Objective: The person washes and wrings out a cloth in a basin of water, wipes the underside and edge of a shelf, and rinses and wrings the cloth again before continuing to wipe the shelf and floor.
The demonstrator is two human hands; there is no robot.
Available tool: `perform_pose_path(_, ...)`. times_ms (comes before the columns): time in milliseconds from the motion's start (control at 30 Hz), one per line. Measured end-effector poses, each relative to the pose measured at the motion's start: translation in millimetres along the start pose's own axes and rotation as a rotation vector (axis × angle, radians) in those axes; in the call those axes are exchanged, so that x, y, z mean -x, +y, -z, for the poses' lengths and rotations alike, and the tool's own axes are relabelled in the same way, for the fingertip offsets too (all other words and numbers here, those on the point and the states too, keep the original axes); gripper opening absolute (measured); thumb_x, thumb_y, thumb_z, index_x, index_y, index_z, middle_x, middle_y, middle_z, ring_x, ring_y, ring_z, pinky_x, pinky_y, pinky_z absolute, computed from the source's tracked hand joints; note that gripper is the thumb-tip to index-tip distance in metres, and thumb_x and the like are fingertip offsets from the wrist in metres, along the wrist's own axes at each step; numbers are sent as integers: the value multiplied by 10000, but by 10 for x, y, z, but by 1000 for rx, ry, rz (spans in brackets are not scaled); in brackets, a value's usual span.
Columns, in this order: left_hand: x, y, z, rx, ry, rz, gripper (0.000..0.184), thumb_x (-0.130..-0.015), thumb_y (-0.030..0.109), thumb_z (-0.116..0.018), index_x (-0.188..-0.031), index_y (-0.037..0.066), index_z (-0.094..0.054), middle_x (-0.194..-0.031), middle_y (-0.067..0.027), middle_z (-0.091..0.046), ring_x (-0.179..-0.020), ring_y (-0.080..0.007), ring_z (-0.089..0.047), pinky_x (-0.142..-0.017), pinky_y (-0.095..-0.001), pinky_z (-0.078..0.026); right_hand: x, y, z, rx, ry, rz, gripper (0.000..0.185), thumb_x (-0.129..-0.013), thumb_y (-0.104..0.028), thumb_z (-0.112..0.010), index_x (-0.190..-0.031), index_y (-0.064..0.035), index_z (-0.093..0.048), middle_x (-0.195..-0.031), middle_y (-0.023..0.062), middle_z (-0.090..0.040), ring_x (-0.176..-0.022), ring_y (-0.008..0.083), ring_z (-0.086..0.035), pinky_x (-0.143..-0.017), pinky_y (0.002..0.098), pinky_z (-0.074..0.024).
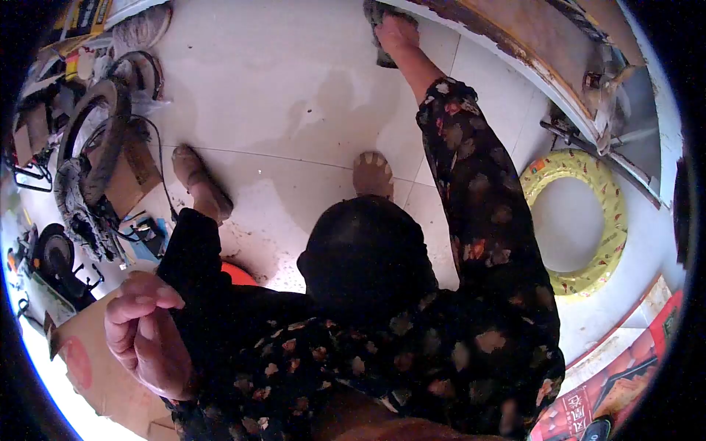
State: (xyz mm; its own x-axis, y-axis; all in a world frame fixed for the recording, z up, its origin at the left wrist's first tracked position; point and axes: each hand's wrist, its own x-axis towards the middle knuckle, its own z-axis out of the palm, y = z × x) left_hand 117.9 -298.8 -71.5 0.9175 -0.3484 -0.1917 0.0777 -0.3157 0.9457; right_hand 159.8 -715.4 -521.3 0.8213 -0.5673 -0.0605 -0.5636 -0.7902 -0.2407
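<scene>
My right hand [398,33] is stretched far forward at the top of the view, closed on a dark grey rag [385,57]. The rag lies against the pale tiled floor [272,66], beside the lower edge of a worn wooden piece of furniture [507,44]. At the lower left, my left hand [147,334] is raised beside my knee with its fingers curled in, and nothing shows in it. Under it sits a cardboard box [95,375]. Between my shoes, dark dirt specks [309,111] dot the tiles.
Black tyres [107,140], cables and cardboard crowd the left side. A ring wrapped in yellow [614,220] lies on the right, near metal rods [581,140]. A red printed box [603,397] stands at the lower right. Part of a red-orange object [238,274] shows by my leg.
</scene>
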Motion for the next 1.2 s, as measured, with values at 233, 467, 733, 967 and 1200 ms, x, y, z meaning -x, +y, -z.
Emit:
perform_pose_path(233, -82, -49, 2, -71, 74, 64, 148, -880, 79, -476, -962, -1, -570, -842, -129, -594, -802, -200, -499, -684, -290, -395, 161, 980, 426, 96, -283, -67, 413, -831, -278, -572, -1200, -94, -555, -1141, 194, -608, -1032, 365, -592, -892, 466, -474)
perform_pose_path(467, -45, -68, -2, -37, 1, 66, 150, -884, 53, -455, -965, -3, -568, -845, -129, -595, -804, -197, -492, -685, -284, -393, 161, 848, 480, 105, -266, -151, 427, -821, -368, -563, -1063, -25, -636, -1088, 204, -631, -1019, 354, -602, -893, 447, -474)
perform_pose_path(733, -149, -59, -38, -71, 11, 107, 179, -891, 89, -479, -1005, -12, -573, -919, -137, -600, -831, -185, -508, -706, -276, -400, -10, -233, 303, 7, -250, 8, 313, -811, -264, -575, -1020, -56, -680, -1060, 183, -653, -1000, 348, -629, -895, 469, -486)
perform_pose_path(967, -138, -85, -6, -67, 6, 91, 190, -887, 95, -485, -1009, -20, -575, -930, -139, -598, -851, -186, -517, -705, -278, -410, 108, 954, 500, 108, -154, -93, 332, -850, -309, -550, -1109, -114, -620, -1078, 163, -644, -984, 346, -627, -842, 471, -501)
perform_pose_path(1200, -102, -63, -46, -37, -71, 42, 161, -882, 92, -490, -977, -11, -569, -868, -127, -598, -818, -189, -493, -686, -280, -394, 405, 266, 324, 65, -257, 39, 304, -803, -305, -612, -1004, -80, -653, -970, 184, -661, -926, 381, -627, -819, 478, -504)
